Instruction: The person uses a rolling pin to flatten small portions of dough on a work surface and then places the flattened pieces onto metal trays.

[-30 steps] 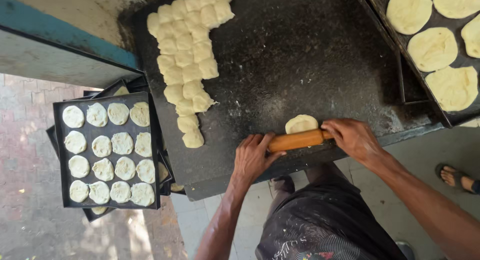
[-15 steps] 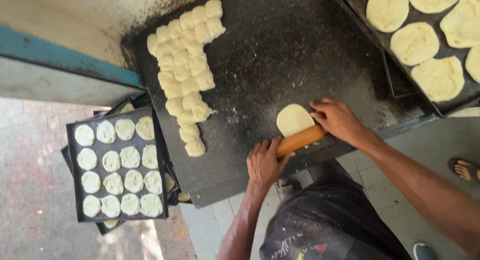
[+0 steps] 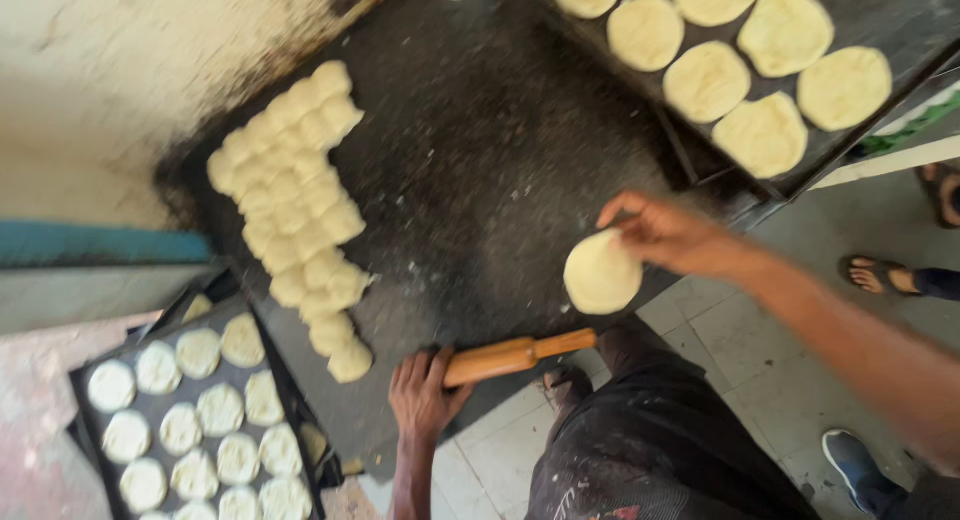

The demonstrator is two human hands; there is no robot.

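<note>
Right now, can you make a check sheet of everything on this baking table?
Surface: dark, flour-dusted worktop.
Job's things: a flattened dough round lifted at the worktop's near edge; a wooden rolling pin lying on the worktop; a cluster of unrolled dough balls.
Clutter: a tray of small dough rounds at lower left; a tray of rolled rounds at upper right.
Grippers: right hand pinches the dough round; left hand rests on the pin's end.
Cables: nothing seen.
Surroundings: pale wall, tiled floor, another person's sandalled foot.
</note>
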